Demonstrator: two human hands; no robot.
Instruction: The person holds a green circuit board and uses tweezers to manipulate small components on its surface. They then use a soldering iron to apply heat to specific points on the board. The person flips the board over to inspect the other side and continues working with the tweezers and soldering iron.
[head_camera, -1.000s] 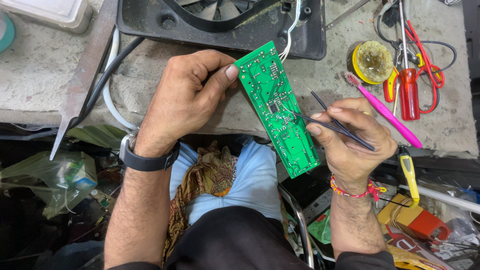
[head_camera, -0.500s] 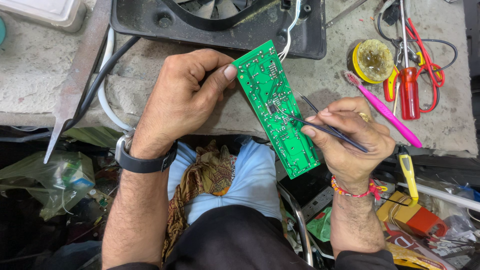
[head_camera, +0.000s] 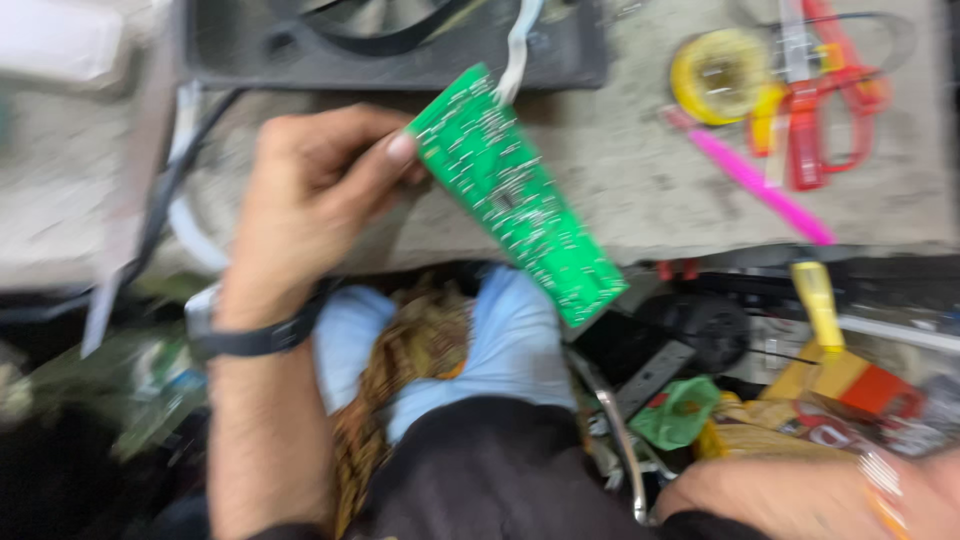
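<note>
My left hand (head_camera: 300, 190) pinches the upper end of a long green circuit board (head_camera: 515, 195) between thumb and fingers and holds it tilted over the bench edge, above my lap. A white wire (head_camera: 515, 50) runs from the board's top to a black fan housing (head_camera: 250, 40). My right hand (head_camera: 940, 480) is low at the bottom right corner, cut off by the frame edge. Only its wrist with a bracelet shows, and its fingers are hidden. The picture is blurred.
On the grey bench (head_camera: 650, 190) lie a yellow round reel (head_camera: 715, 75), red-handled pliers (head_camera: 820, 110) and a pink tool (head_camera: 750, 180). A yellow-handled screwdriver (head_camera: 815, 295) and cluttered boxes sit below the bench edge on the right. Cables hang at the left.
My right hand, which held a thin dark tool against the board, has pulled away down to the bottom right. The tool is no longer visible. The view has closed in.
</note>
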